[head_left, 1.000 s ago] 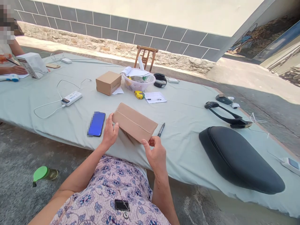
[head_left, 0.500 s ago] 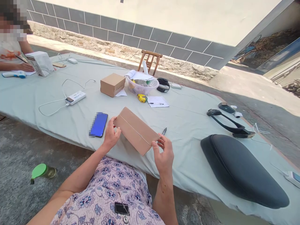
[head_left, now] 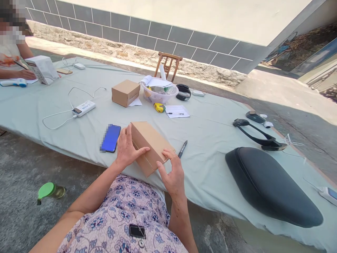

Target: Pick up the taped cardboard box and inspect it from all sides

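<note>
- Turned since the earlier head view, the cardboard box (head_left: pixel 155 135) now shows a broad face upward and its seamed side toward the wearer.
- Both hands grip it: the left hand (head_left: pixel 128 147) clasps the left end, thumb across the seamed side; the right hand (head_left: pixel 172 172) pinches the right-hand corner.
- It sits at the near edge of the table, between a phone (head_left: pixel 111 138) and a black marker (head_left: pixel 182 149); whether its underside touches the cloth is hidden.
- Pale green cloth (head_left: pixel 207 140) covers the long table, wrinkled and draped over the near edge.
- Farther back on it are a closed carton (head_left: pixel 122 95), a filled basket (head_left: pixel 158 97), a yellow tape measure (head_left: pixel 159 107) and a paper sheet (head_left: pixel 181 110).
- To the right lies a black padded seat (head_left: pixel 271 186).
- Another person (head_left: pixel 12 58) sits at the far left.
- Beyond the table stand a wooden chair (head_left: pixel 168 65) and a cream wall (head_left: pixel 200 15) with grey tiles (head_left: pixel 147 30) above rough stone.
- Below, a green-lidded jar (head_left: pixel 47 190) stands on concrete ground (head_left: pixel 18 175).
</note>
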`<act>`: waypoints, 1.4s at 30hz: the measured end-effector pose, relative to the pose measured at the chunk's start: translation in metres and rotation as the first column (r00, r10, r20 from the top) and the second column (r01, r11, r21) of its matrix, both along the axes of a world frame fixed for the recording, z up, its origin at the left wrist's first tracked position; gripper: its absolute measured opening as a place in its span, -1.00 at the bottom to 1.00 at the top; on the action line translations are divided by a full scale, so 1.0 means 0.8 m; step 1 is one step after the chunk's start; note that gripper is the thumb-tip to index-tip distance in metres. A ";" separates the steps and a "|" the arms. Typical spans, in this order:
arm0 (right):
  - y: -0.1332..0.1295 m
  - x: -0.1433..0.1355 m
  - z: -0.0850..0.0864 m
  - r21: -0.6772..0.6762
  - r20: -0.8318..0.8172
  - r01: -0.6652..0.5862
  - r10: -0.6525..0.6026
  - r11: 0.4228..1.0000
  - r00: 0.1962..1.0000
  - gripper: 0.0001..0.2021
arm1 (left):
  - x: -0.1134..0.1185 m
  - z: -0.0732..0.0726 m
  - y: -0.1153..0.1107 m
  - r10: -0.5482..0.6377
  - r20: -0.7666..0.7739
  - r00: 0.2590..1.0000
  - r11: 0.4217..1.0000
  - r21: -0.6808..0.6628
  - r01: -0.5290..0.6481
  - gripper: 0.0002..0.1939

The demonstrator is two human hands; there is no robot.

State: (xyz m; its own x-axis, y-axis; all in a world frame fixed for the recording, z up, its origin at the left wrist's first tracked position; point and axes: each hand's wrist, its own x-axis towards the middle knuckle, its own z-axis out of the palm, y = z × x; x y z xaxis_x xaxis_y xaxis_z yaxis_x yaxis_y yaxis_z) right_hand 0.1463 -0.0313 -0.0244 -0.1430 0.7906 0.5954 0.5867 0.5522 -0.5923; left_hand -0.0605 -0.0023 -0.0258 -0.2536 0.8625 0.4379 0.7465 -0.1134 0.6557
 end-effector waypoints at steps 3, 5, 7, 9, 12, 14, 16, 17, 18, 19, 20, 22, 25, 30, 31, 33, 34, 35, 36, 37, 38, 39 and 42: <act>0.002 -0.005 0.001 0.046 0.061 -0.005 0.002 0.999 0.998 -0.70 | 0.004 -0.001 -0.001 -0.038 -0.017 0.999 0.998 -0.045 0.037 0.28; 0.002 -0.005 0.002 0.063 0.080 -0.009 0.004 0.998 0.997 -0.70 | 0.006 0.000 -0.002 -0.036 -0.017 0.999 0.997 -0.070 0.035 0.27; 0.002 -0.005 0.003 0.073 0.094 -0.020 0.013 0.997 0.995 -0.71 | 0.007 0.003 -0.003 -0.021 0.001 1.000 0.997 -0.075 0.021 0.24; 0.002 -0.004 0.002 0.080 0.100 -0.032 0.024 0.996 0.995 -0.73 | 0.006 0.007 -0.004 -0.007 0.041 0.999 0.997 -0.082 0.010 0.11; 0.002 -0.002 0.000 0.069 0.088 -0.039 0.033 0.997 0.996 -0.76 | 0.001 0.013 -0.003 0.020 0.134 0.991 0.995 -0.099 -0.007 -0.23; 0.003 0.001 -0.002 0.046 0.069 -0.041 0.038 0.998 0.997 -0.76 | -0.005 0.013 0.000 0.045 0.217 0.975 0.997 -0.073 -0.030 -0.39; 0.004 0.006 -0.003 0.028 0.049 -0.054 0.052 0.998 0.997 -0.76 | -0.012 0.011 0.004 0.084 0.316 0.945 0.996 -0.040 -0.075 -0.43; 0.004 0.008 -0.003 0.022 0.039 -0.063 0.062 0.998 0.997 -0.76 | -0.016 0.009 0.006 0.106 0.363 0.926 0.994 -0.032 -0.102 -0.44; 0.005 0.011 -0.003 0.019 0.031 -0.071 0.071 0.997 0.997 -0.77 | -0.019 0.007 0.008 0.124 0.402 0.907 0.992 -0.030 -0.122 -0.48; 0.006 0.013 -0.002 0.017 0.025 -0.078 0.078 0.997 0.997 -0.78 | -0.022 0.005 0.010 0.131 0.429 0.894 0.991 -0.029 -0.131 -0.56; 0.007 0.015 -0.002 0.019 0.018 -0.081 0.081 0.997 0.997 -0.79 | -0.025 0.003 0.011 0.125 0.445 0.887 0.992 -0.024 -0.128 -0.65; 0.008 0.016 -0.001 0.022 0.003 -0.073 0.073 0.997 0.997 -0.83 | -0.028 0.001 0.012 0.089 0.455 0.886 0.995 0.003 -0.102 -0.77; 0.008 0.017 0.002 0.011 -0.003 -0.027 0.027 1.000 1.000 -0.87 | -0.029 0.000 0.010 0.068 0.424 0.903 0.995 0.042 -0.095 -0.76; 0.008 0.022 0.001 -0.030 0.047 0.070 -0.069 0.997 0.997 -0.74 | -0.021 0.002 0.004 -0.018 0.329 0.944 0.978 0.202 -0.052 -0.75; 0.009 0.023 -0.001 -0.029 0.063 0.091 -0.089 0.995 0.994 -0.70 | -0.018 0.003 0.003 -0.057 0.301 0.952 0.968 0.249 -0.021 -0.77; 0.012 0.025 -0.006 -0.027 0.090 0.121 -0.118 0.992 0.989 -0.61 | -0.010 0.008 -0.001 -0.129 0.221 0.967 0.941 0.336 0.048 -0.79; 0.014 0.026 -0.009 -0.028 0.092 0.128 -0.125 0.991 0.988 -0.58 | -0.005 0.011 -0.004 -0.152 0.170 0.974 0.923 0.376 0.078 -0.80; 0.016 0.026 -0.012 -0.033 0.083 0.130 -0.127 0.991 0.988 -0.55 | 0.000 0.014 -0.008 -0.166 0.116 0.979 0.905 0.413 0.105 -0.79; 0.018 0.026 -0.015 -0.042 0.064 0.132 -0.129 0.990 0.990 -0.54 | 0.006 0.019 -0.012 -0.174 0.059 0.983 0.885 0.448 0.130 -0.77; 0.019 0.026 -0.019 -0.051 0.036 0.136 -0.134 0.989 0.990 -0.53 | 0.011 0.024 -0.016 -0.178 0.002 0.984 0.865 0.476 0.155 -0.75; 0.021 0.026 -0.022 -0.059 0.006 0.145 -0.145 0.988 0.989 -0.52 | 0.017 0.029 -0.021 -0.181 -0.054 0.982 0.847 0.499 0.183 -0.72; 0.023 0.026 -0.025 -0.067 -0.020 0.156 -0.158 0.986 0.987 -0.50 | 0.023 0.035 -0.025 -0.187 -0.110 0.976 0.830 0.514 0.217 -0.70; 0.026 0.027 -0.033 -0.116 -0.062 0.178 -0.186 0.977 0.981 -0.45 | 0.041 0.050 -0.038 -0.237 -0.255 0.938 0.774 0.534 0.340 -0.67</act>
State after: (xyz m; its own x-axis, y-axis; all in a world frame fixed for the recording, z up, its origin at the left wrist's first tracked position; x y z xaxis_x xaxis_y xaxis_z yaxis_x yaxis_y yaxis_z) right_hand 0.1680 -0.0109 -0.0509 0.0494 0.8605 0.5071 0.6252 0.3693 -0.6876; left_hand -0.0277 -0.0328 0.0140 0.0867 0.4699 0.8785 0.7075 -0.6498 0.2778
